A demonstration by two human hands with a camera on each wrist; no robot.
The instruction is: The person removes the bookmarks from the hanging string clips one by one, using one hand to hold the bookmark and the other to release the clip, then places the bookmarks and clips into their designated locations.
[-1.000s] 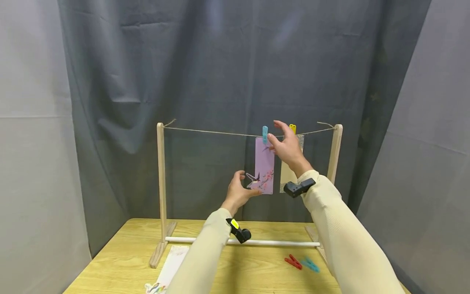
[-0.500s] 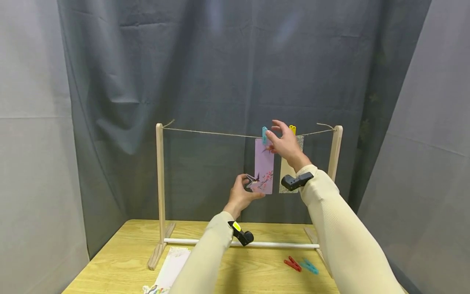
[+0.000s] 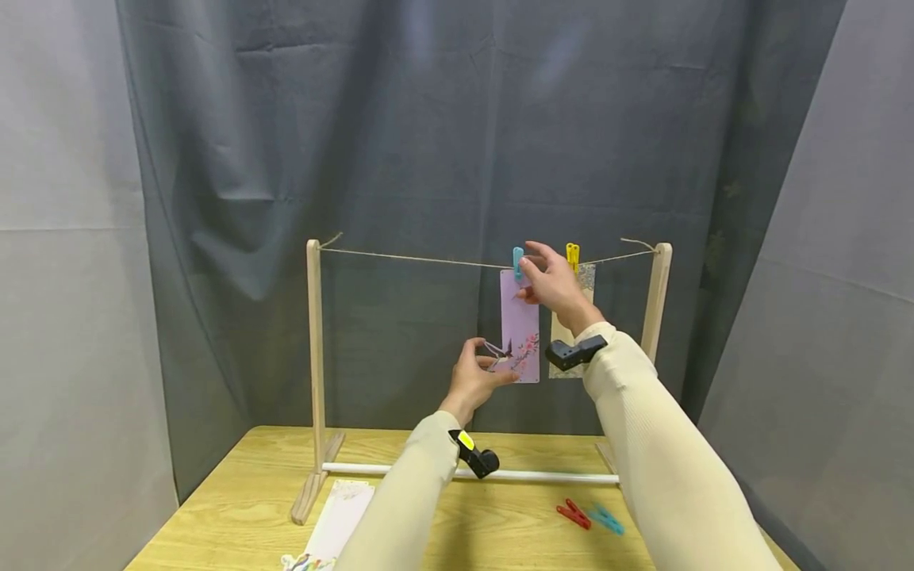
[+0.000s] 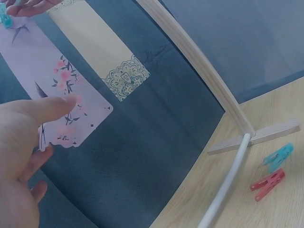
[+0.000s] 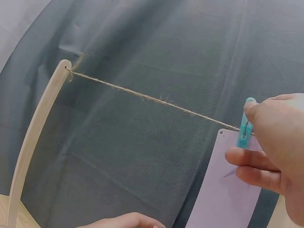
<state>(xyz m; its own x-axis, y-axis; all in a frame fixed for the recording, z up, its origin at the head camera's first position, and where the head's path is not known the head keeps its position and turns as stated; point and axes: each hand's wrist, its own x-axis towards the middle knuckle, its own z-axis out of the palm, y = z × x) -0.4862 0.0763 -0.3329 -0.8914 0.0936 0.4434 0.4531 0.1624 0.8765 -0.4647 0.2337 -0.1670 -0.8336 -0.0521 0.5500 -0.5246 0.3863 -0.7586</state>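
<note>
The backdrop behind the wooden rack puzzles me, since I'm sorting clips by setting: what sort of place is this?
Probably a staged recording corner, not a lived-in room: a grey cloth backdrop hangs all round, a small wooden table bears only a string rack, and loose pegs lie beside it.

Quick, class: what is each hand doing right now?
Left hand: pinches the lilac bookmark's bottom corner.
Right hand: fingers on the blue clothespin at the string.
</note>
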